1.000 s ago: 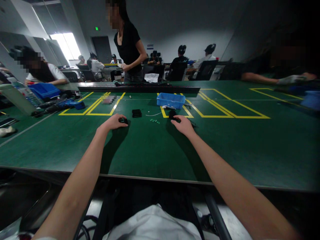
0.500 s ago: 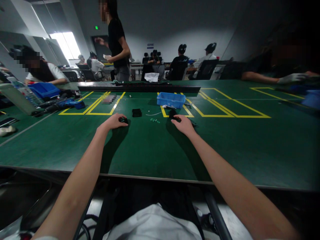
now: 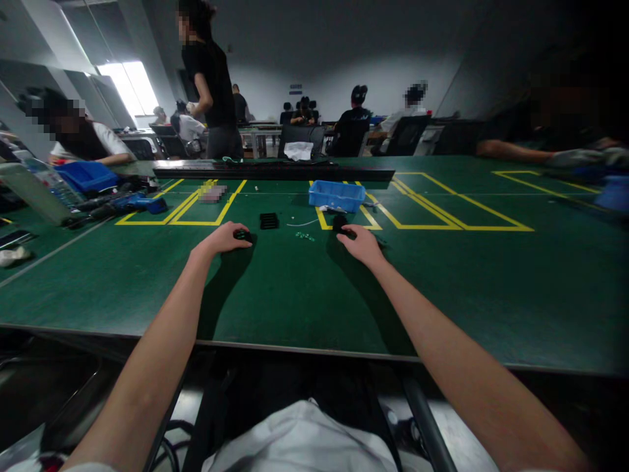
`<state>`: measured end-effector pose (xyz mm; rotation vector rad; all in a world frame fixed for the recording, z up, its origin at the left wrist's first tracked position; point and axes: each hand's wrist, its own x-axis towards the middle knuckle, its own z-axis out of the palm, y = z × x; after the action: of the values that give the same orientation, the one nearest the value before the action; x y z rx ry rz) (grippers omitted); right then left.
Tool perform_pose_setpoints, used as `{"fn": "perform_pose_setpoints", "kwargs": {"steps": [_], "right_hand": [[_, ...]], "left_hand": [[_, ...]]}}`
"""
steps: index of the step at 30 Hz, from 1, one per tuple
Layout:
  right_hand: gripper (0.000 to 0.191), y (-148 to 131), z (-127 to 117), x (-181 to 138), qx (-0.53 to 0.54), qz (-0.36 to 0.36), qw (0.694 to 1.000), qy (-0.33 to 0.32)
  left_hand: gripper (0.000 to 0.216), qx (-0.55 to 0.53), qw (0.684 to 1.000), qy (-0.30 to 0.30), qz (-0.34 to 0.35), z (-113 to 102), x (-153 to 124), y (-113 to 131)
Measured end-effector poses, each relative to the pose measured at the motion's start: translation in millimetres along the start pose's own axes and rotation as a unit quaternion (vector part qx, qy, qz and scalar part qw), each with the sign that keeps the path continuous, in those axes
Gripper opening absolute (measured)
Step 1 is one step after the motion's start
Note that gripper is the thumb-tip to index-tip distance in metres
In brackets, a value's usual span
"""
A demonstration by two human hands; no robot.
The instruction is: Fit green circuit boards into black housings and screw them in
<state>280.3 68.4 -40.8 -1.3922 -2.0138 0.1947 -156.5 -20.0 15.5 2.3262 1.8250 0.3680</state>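
Note:
Both my arms reach out over the green table (image 3: 295,295). My left hand (image 3: 223,239) lies on the table with its fingers curled round a small black part (image 3: 242,234). My right hand (image 3: 361,242) rests further right, its fingertips closed on another small black part (image 3: 341,226). Between the hands lie a black ribbed block (image 3: 268,221), a thin white wire (image 3: 301,224) and a few tiny greenish pieces (image 3: 304,236).
A blue bin (image 3: 337,195) stands just beyond my right hand, inside yellow floor-tape boxes. A long black bar (image 3: 272,173) runs across the far side. Blue tools and a blue tray (image 3: 88,177) lie at the left. A standing person and seated people are behind; another person's arm (image 3: 540,154) lies at the right.
My hands have stayed where they were. The standing person in black behind the table has walked to the left.

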Motion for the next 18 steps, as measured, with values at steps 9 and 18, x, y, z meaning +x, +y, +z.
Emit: {"fn": "perform_pose_setpoints", "kwargs": {"steps": [9,18], "right_hand": [[0.032,2.4,0.8,0.6,0.002,-0.001,1.0,0.004],[0.033,3.2,2.4,0.9,0.011,0.003,1.0,0.017]], "left_hand": [[0.038,-0.011,1.0,0.013,-0.004,2.0,0.6,-2.2],[0.04,-0.036,0.998,0.053,-0.018,3.8,1.9,-0.8]]}}
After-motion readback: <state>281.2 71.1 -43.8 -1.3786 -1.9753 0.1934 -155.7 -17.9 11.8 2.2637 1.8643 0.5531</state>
